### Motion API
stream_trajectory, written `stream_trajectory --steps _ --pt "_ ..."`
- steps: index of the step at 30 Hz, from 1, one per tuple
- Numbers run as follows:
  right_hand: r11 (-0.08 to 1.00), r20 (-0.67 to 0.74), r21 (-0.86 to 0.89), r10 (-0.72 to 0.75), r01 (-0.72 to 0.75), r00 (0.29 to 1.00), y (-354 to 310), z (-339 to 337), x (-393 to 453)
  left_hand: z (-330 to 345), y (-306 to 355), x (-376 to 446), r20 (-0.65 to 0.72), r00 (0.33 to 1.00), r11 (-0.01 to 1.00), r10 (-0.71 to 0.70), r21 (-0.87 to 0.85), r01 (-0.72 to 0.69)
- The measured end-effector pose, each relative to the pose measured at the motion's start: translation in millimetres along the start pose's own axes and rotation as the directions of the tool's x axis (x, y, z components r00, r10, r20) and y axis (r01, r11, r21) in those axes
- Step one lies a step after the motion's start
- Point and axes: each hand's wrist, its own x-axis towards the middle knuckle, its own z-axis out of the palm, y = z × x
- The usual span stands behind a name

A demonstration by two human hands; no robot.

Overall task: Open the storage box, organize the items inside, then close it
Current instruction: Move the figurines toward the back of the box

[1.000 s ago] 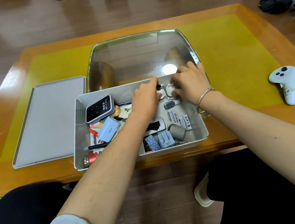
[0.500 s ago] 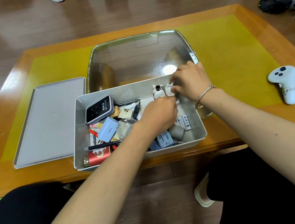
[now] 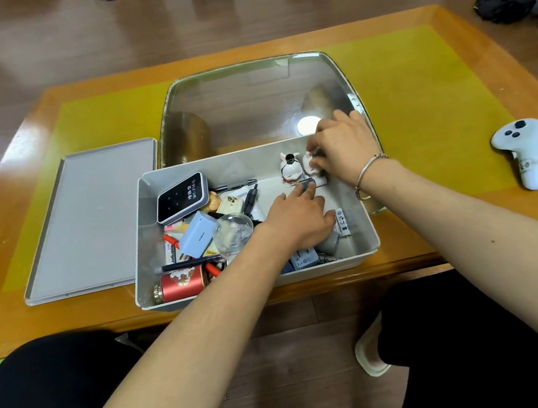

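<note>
Since half a second ago, the left hand [image 3: 301, 220] has slid forward in the storage box [image 3: 364, 225], and its fingertips now pinch a small grey clip-like piece [image 3: 306, 183] just below the two figurines. The right hand [image 3: 342, 148] has hardly moved; its fingers are curled around the white figurine [image 3: 309, 163] in the far right corner, touching it at head and side. Beside that one stands a second rabbit figurine [image 3: 290, 168] with a dark top, upright and untouched.

The box sits open at the near edge of the table [image 3: 439, 242], with its flat grey lid [image 3: 90, 222] lying to the left and a clear tray [image 3: 260, 101] behind it. On the left of the box are heaped a Wi-Fi device [image 3: 182, 197], a blue charger [image 3: 200, 234], a glass dome [image 3: 233, 233], pens and a red tin [image 3: 180, 283].

The figurines look hard, glossy and likely brittle, with thin ears that could snap, so they are best held by the body, low down, and set down gently. The grey piece seems light and stiff; a fingertip pinch across its width should do. The glass dome looks slippery and breakable.
</note>
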Motion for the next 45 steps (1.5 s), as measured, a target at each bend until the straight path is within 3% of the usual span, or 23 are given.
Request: stream_trajectory --steps 10,15,21,29,38,45 --pt "0.999 0.013 -0.042 -0.021 0.022 1.000 -2 1 1 0 0 -4 0.023 1.000 0.998 -0.013 -0.056 0.014" --pt "0.996 -0.036 0.029 -0.083 0.084 0.996 -2 0 1 -1 1 -5 0.013 1.000 0.999 -0.023 -0.047 0.024" --pt "0.985 0.038 0.015 -0.170 0.169 0.985 -13 4 11 -1 0 -4 0.001 1.000 0.997 -0.023 -0.076 0.024" --pt "0.989 0.037 -0.023 -0.144 0.145 0.989 -14 8 14 2 0 -3 -0.001 1.000 0.997 -0.018 -0.076 0.018" --pt "0.994 -0.085 0.108 -0.002 0.011 0.996 16 -7 4 6 -5 2 -0.010 1.000 0.996 0.011 -0.088 -0.012" --pt "0.997 -0.057 0.060 -0.046 0.049 0.997 15 -4 0 3 -4 0 -0.040 0.999 0.993 0.001 -0.114 -0.006"
